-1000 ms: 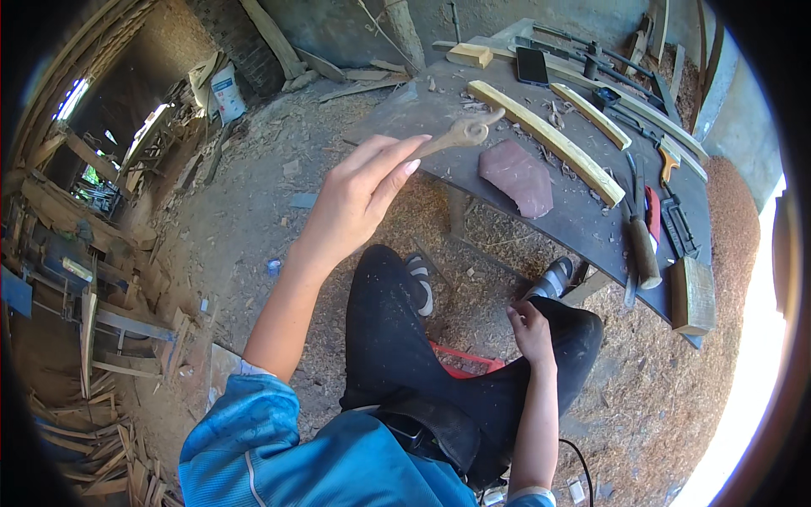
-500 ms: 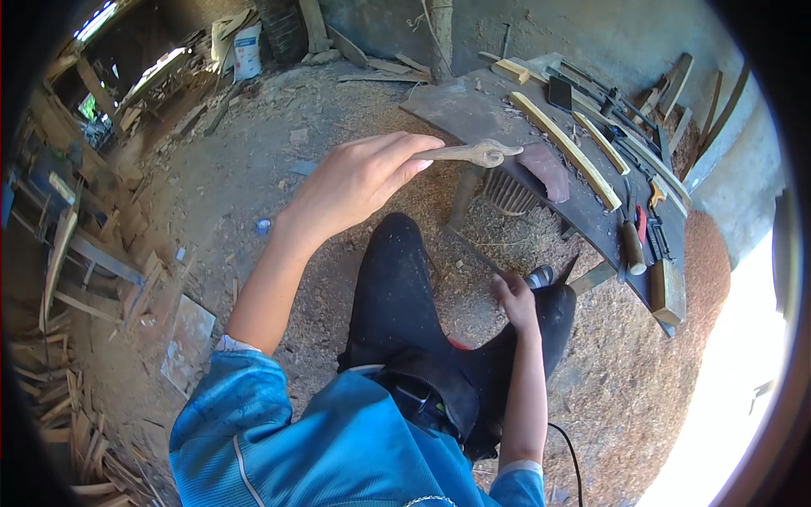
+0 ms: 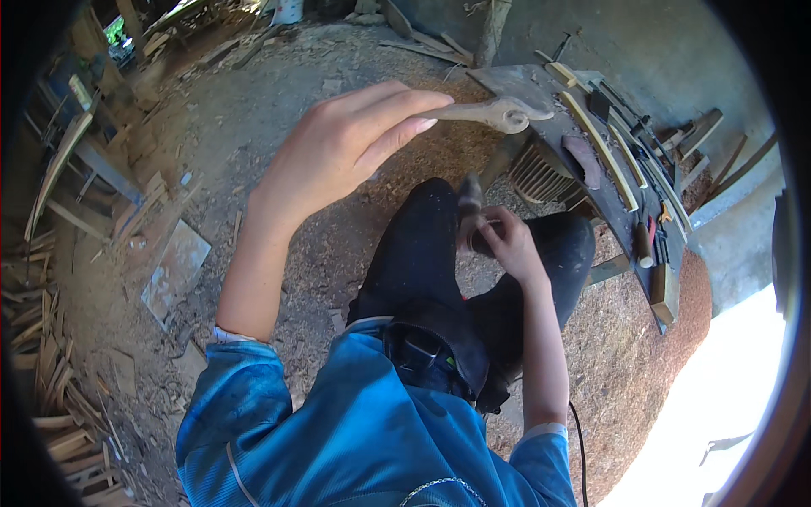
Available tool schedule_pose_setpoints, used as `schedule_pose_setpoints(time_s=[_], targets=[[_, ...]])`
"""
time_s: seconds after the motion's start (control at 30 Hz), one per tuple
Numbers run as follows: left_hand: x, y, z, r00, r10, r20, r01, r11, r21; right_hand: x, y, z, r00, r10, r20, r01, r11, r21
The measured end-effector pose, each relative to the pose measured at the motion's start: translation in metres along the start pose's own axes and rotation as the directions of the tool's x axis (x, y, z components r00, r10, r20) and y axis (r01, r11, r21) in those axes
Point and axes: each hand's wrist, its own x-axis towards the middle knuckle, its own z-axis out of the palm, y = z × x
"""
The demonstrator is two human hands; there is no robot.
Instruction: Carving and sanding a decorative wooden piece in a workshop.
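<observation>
My left hand is raised, fingers closed on a carved, pale wooden piece with a curled, knobbed end, held out near the table's left part. My right hand is low between my dark-trousered knees, its fingers curled at a blurred brownish-grey shape; I cannot make out what they hold. The dark tabletop carries a reddish flat piece, long pale wooden strips, a wooden-handled tool and a wooden block.
A phone and clamps are on the table against the wall. A ribbed object sits under it. Shavings and chips cover the floor. Scrap wood and timber frames stand at the left; a metal-looking panel lies near them.
My left hand and the carved piece have risen in the picture. My right hand has moved inward, up to the blurred shape between my knees. The view has shifted, moving the table rightward.
</observation>
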Motion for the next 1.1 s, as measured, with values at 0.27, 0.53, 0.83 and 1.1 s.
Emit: schedule_pose_setpoints(time_s=[0.27, 0.53, 0.83, 1.1], targets=[[-0.031, 0.012, -0.029, 0.994, 0.023, -0.111, -0.021, 1.0, 0.019, 0.015, -0.113, -0.041, 0.968, -0.203, 0.146, 0.183, 0.973, 0.138], [-0.024, 0.002, -0.018, 0.999, -0.009, -0.046, 0.006, 0.998, -0.064, 0.014, -0.162, -0.1, 0.971, -0.229, 0.074, 0.228, 0.973, 0.016], [0.007, -0.056, 0.089, 0.979, -0.169, 0.117, 0.195, 0.944, -0.268, 0.051, -0.073, -0.089, 0.996, -0.014, 0.093, 0.008, 0.998, 0.069], [0.06, -0.087, 0.215, 0.908, -0.316, 0.276, 0.399, 0.856, -0.33, 0.092, 0.017, -0.088, 0.996, -0.06, -0.059, 0.063, 0.997, 0.042]])
